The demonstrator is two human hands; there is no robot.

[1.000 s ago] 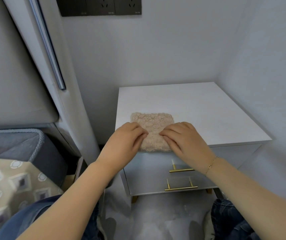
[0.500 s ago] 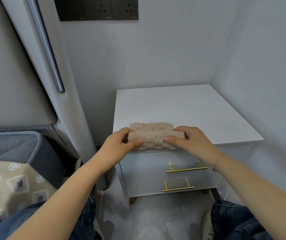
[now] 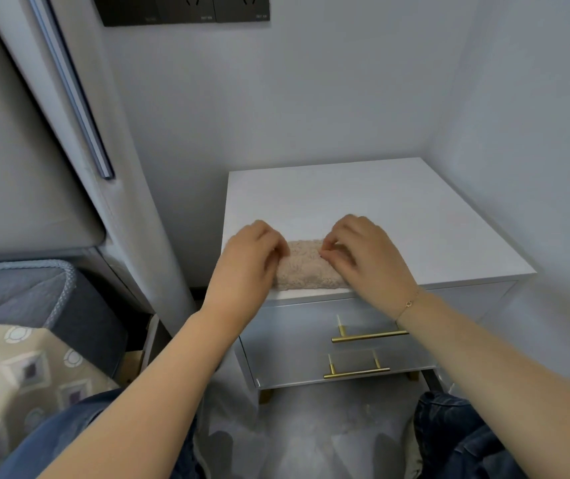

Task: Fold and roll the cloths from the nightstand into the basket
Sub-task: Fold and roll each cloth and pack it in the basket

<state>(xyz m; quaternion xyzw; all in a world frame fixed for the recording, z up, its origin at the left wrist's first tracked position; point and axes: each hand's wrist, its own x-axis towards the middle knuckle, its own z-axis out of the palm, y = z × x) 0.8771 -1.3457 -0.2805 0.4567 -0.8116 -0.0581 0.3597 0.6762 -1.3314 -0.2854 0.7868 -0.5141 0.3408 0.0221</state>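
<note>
- A beige, nubby fleece cloth (image 3: pixel 306 267) lies folded into a narrow band at the front edge of the white nightstand (image 3: pixel 380 216).
- The left hand (image 3: pixel 249 267) covers the cloth's left end, fingers curled onto it in a closed grip.
- The right hand (image 3: pixel 366 261) pinches the upper right edge with bent fingertips.
- The nightstand top is smooth and matte; its two drawers carry slim brass bar handles (image 3: pixel 368 337).
- Pale grey walls meet in a corner; a dark socket panel (image 3: pixel 183 8) sits above.
</note>
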